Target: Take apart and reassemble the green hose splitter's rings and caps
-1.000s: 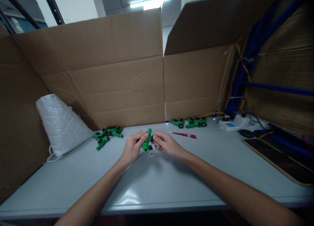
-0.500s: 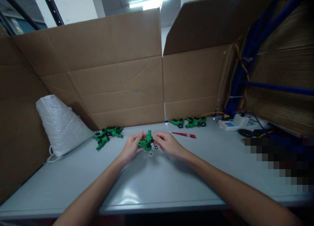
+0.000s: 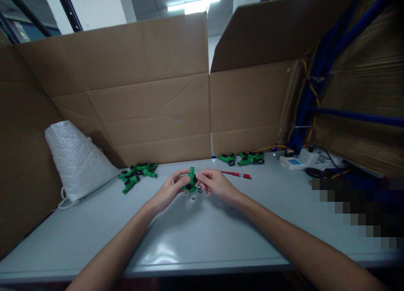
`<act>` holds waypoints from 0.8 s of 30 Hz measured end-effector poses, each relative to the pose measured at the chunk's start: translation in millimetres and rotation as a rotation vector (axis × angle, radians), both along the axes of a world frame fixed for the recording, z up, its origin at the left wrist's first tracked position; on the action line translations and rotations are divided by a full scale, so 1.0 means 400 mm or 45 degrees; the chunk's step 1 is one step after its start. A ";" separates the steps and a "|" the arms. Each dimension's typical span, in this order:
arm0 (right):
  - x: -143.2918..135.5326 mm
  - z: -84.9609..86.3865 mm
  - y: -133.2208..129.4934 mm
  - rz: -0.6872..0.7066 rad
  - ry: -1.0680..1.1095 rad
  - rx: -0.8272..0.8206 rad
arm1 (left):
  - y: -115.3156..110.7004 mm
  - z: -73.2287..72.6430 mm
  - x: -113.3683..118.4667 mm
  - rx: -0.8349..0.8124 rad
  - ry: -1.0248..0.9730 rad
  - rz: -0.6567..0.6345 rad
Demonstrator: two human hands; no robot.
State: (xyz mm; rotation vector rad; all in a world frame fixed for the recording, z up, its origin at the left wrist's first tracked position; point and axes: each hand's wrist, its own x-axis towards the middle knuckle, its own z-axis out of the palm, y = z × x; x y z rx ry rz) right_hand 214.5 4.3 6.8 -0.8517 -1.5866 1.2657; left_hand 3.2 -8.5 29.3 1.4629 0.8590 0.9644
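Observation:
My left hand (image 3: 168, 192) is closed around a green plastic hose fitting (image 3: 191, 186), its thumb laid across the near side. The fitting has a threaded-looking green end pointing up and black parts on its right side. My right hand (image 3: 217, 186) pinches at that black right side with thumb and fingertips; the exact piece between them is too small to make out. Small black rings (image 3: 199, 189) lie just below the right fingertips. A small white ring (image 3: 193, 198) rests on the table in front of the fitting.
Several similar green-and-black fittings lie at the left (image 3: 137, 175), with more at the back right (image 3: 251, 158). A red screwdriver (image 3: 241, 175) lies right of my hands. A white foam bag (image 3: 80, 162) leans at left. Cardboard walls (image 3: 151, 114) enclose the grey table (image 3: 202, 244); power strip (image 3: 293, 162) at right.
My left thumb has shifted over the fitting, and the green end that pointed left is now hidden. My right hand stays at the fitting's right side.

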 end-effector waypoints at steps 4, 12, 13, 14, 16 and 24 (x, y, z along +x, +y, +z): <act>0.000 0.001 -0.003 0.025 0.003 -0.015 | 0.002 0.006 -0.003 0.081 0.092 -0.004; -0.001 -0.012 0.001 -0.036 -0.083 0.123 | 0.006 -0.003 0.003 0.161 0.083 0.149; -0.002 -0.015 0.003 -0.065 -0.079 0.163 | 0.006 -0.003 0.003 0.172 0.083 0.164; -0.003 -0.018 0.005 -0.093 -0.067 0.192 | 0.005 -0.002 0.004 0.181 0.085 0.175; -0.005 -0.023 0.008 -0.127 -0.036 0.209 | 0.003 0.000 0.007 0.190 0.089 0.184; -0.012 -0.011 -0.006 -0.013 0.010 0.162 | 0.008 -0.009 0.010 0.160 0.065 0.189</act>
